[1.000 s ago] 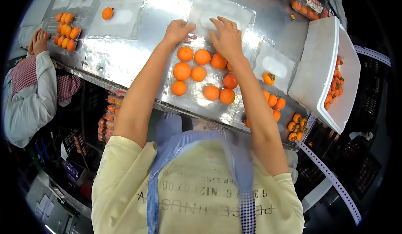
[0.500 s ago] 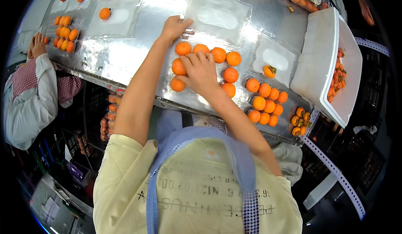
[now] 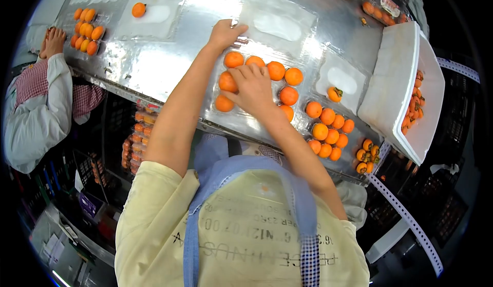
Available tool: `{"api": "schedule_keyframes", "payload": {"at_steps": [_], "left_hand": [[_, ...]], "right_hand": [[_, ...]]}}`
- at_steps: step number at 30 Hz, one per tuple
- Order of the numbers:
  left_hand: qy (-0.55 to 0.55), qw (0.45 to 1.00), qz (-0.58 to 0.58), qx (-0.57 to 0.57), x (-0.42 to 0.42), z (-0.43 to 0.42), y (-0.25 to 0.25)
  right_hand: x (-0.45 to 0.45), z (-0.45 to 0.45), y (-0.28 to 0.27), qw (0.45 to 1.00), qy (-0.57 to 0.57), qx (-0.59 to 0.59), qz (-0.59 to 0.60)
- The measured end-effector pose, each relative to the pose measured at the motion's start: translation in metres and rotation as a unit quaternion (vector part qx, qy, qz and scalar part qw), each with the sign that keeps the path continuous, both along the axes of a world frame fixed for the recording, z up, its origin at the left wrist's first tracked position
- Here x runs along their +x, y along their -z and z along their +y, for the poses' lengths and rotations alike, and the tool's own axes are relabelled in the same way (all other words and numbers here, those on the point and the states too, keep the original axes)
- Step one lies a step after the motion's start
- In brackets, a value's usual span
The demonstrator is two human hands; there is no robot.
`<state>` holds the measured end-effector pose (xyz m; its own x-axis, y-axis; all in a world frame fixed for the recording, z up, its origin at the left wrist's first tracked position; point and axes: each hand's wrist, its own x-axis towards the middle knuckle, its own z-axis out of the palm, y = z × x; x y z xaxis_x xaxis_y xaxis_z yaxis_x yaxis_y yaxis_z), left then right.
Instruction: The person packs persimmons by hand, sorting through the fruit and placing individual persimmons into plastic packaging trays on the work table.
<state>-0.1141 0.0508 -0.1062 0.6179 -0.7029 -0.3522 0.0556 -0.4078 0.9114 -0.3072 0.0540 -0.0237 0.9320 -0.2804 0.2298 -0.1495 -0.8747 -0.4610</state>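
A clear plastic clamshell box lies open on the metal table, its lid (image 3: 280, 25) flat on the far side and its tray (image 3: 218, 72) nearer me, holding orange persimmons (image 3: 233, 59) in rows. My left hand (image 3: 227, 34) is at the left end of the fold between lid and tray, fingers curled on the plastic with the thumb side towards the lid. My right hand (image 3: 251, 87) lies over the middle of the tray, fingers bent down among the persimmons. The palm hides the fruit under it, and the fingertips come close to the back row.
To the right stand another box of persimmons (image 3: 327, 116), its lid (image 3: 336, 76) carrying one fruit, several loose persimmons (image 3: 367, 156) and a white foam bin (image 3: 387, 76). Left, a co-worker's hands (image 3: 53, 43) are beside another filled box (image 3: 86, 30). Stacked boxes (image 3: 137, 138) are below the table edge.
The whole view has shifted slightly, with the table appearing further right. Both my hands keep nearly the same places on the box. The co-worker's hands show a little more clearly.
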Motion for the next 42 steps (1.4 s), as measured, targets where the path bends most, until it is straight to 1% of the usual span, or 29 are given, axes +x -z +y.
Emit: {"api": "schedule_keyframes", "payload": {"at_steps": [1,3,4,5,6,7,11,14,17,19,21,23,25,26,28,29,32,35,38,39,41,42], "left_hand": [[-0.008,1.0,-0.016,-0.003,-0.001,-0.005,0.004],[-0.034,0.994,0.106,-0.013,-0.013,-0.003,-0.029],[-0.041,0.994,0.1,-0.015,-0.013,-0.004,-0.026],[0.039,0.997,0.065,0.024,0.002,-0.005,-0.003],[0.038,0.996,0.069,0.031,0.001,-0.004,-0.007],[0.011,0.996,0.077,0.038,-0.004,-0.004,-0.016],[0.014,0.994,0.106,0.023,-0.008,-0.003,-0.033],[-0.002,0.995,0.101,0.022,-0.009,-0.004,-0.032],[0.001,0.995,0.1,0.021,-0.009,-0.003,-0.031],[-0.002,0.995,0.096,0.02,-0.01,-0.005,-0.031],[0.002,0.996,0.091,0.02,-0.011,-0.004,-0.032],[0.02,0.996,0.079,0.028,-0.011,-0.005,-0.033],[0.018,0.996,0.079,0.034,-0.005,-0.003,-0.026],[0.015,0.995,0.091,0.03,-0.004,-0.003,-0.022],[0.011,0.994,0.103,0.027,-0.009,-0.004,-0.034],[0.008,0.994,0.103,0.025,-0.009,-0.003,-0.035],[0.005,0.994,0.108,0.016,-0.01,-0.004,-0.032],[0.001,0.993,0.114,0.006,-0.01,-0.004,-0.031],[-0.002,0.993,0.118,-0.004,-0.011,-0.003,-0.029],[-0.02,0.996,0.092,0.001,-0.012,-0.004,-0.029],[-0.016,0.994,0.107,-0.005,-0.014,-0.002,-0.03],[-0.014,0.993,0.114,-0.009,-0.012,-0.002,-0.032]], "right_hand": [[0.0,0.0,0.001,1.0,0.015,-0.009,0.004],[0.001,0.005,-0.001,0.999,0.029,-0.019,0.018],[0.001,0.007,-0.001,0.999,0.038,-0.025,0.026],[-0.001,0.007,-0.001,0.999,0.042,-0.022,0.012],[0.0,0.009,0.0,0.999,0.043,-0.018,-0.004],[0.0,0.009,0.001,0.999,0.044,-0.012,-0.023],[-0.003,0.009,-0.001,0.999,0.043,0.005,0.012],[-0.015,0.002,-0.012,0.997,0.054,0.042,-0.032],[-0.048,-0.017,-0.022,0.992,0.057,0.094,-0.067],[-0.076,-0.031,-0.03,0.986,0.103,0.091,-0.094],[-0.108,-0.045,-0.032,0.979,0.169,0.058,-0.099],[-0.135,-0.056,-0.035,0.973,0.218,0.052,-0.051],[-0.143,-0.057,-0.035,0.965,0.241,0.099,0.008],[-0.132,-0.052,-0.035,0.972,0.213,0.1,-0.009],[-0.114,-0.044,-0.04,0.981,0.162,0.094,-0.04],[-0.097,-0.038,-0.034,0.988,0.123,0.079,-0.054],[-0.043,-0.017,-0.035,0.995,0.062,0.03,-0.068],[-0.008,0.0,-0.018,0.999,0.013,-0.028,0.023],[0.008,0.009,-0.001,0.992,0.023,-0.09,0.088],[0.009,0.007,-0.002,0.995,0.019,-0.056,0.075],[0.006,-0.002,-0.01,0.999,0.013,0.012,0.051],[0.003,-0.006,-0.018,0.993,0.015,0.113,0.039]]}}
